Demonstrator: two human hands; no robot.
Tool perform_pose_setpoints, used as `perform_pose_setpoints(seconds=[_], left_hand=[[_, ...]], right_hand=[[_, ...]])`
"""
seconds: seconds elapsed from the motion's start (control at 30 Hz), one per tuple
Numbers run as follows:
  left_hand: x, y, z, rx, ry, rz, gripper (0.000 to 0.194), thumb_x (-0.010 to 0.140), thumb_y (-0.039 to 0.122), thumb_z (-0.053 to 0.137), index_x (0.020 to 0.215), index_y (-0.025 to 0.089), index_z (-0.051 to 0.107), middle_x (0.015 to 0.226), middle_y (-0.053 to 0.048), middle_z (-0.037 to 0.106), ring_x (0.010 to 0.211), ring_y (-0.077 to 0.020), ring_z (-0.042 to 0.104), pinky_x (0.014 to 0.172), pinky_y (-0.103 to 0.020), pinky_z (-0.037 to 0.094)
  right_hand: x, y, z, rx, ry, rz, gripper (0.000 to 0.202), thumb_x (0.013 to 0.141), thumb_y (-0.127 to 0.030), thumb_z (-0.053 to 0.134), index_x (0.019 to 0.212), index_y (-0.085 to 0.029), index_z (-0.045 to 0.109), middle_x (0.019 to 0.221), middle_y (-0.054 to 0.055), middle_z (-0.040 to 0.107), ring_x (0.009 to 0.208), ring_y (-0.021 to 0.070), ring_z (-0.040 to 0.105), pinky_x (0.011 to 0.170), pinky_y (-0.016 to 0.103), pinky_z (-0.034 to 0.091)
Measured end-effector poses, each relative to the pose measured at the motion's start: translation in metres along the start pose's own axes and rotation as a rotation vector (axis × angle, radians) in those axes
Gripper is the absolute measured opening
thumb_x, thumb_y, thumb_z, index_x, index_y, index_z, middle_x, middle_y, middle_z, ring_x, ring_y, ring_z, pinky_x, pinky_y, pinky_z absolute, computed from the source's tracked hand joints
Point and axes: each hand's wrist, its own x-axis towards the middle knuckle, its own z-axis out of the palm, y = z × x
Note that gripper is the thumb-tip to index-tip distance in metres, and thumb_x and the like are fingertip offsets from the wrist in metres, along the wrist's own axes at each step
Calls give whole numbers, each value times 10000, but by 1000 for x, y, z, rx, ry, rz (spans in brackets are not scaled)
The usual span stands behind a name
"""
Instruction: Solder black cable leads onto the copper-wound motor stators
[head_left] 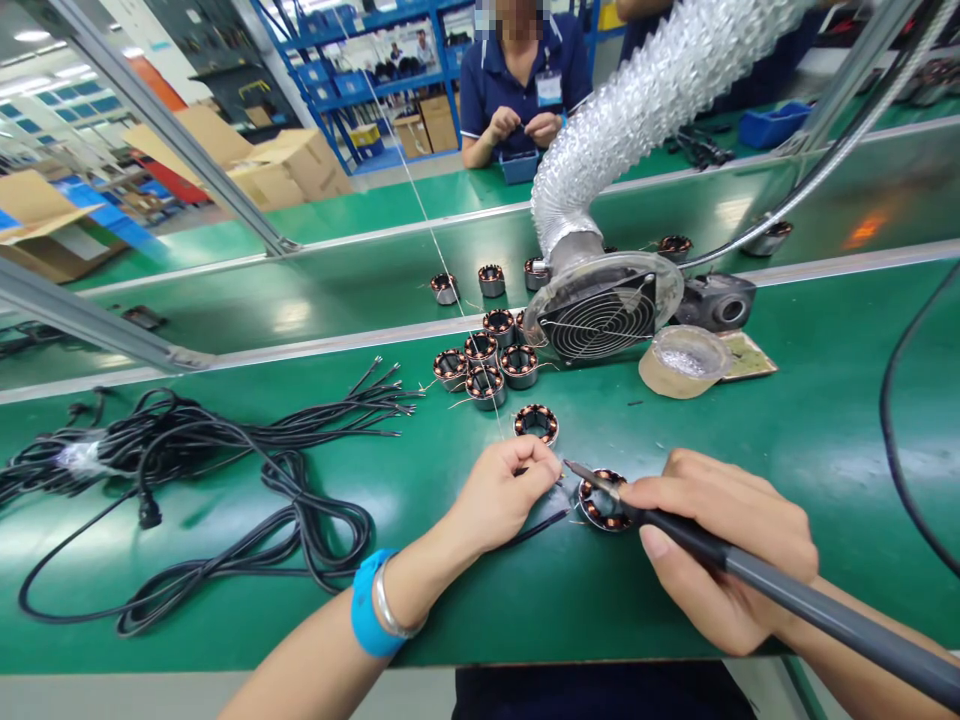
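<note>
My right hand [724, 540] grips a dark soldering iron [795, 590], whose tip points left, close to the fingertips of my left hand [514, 490]. The left thumb and forefinger are pinched together at a thin wire end; the solder strand running down from above ends near them. Under the iron lies a copper-wound stator ring [604, 500], partly covered by the iron and right fingers. Another stator [535, 426] sits just behind my left hand. A black cable end [544, 525] rests between my left hand and the near stator.
Several stators [485, 386] stand in a group behind. A fume extractor fan [600, 315] with a silver duct is at the back, beside a round tub [684, 362]. Black cables [277, 520] cover the left side. Across the bench sits a person [525, 90].
</note>
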Motion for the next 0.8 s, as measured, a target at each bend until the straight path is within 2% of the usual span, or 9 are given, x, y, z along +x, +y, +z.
perform_pose_setpoints(seconds=[0.37,0.8], left_hand=[[-1,1,1,-13,3,3,167,757,297,561,657,164,539,601,43,481,575,-96,372,570,-234,298],[-1,1,0,-14,6,-1,171,762,299,556,660,162,544,620,37,497,596,-101,392,596,-237,318]], right_hand=[[-1,0,-3,15,37,58,233,807,-100,529,993,-180,645,685,24,613,512,127,465,474,290,378],[-1,2,-2,17,64,44,233,790,-103,549,986,-165,657,660,19,605,495,129,484,465,282,380]])
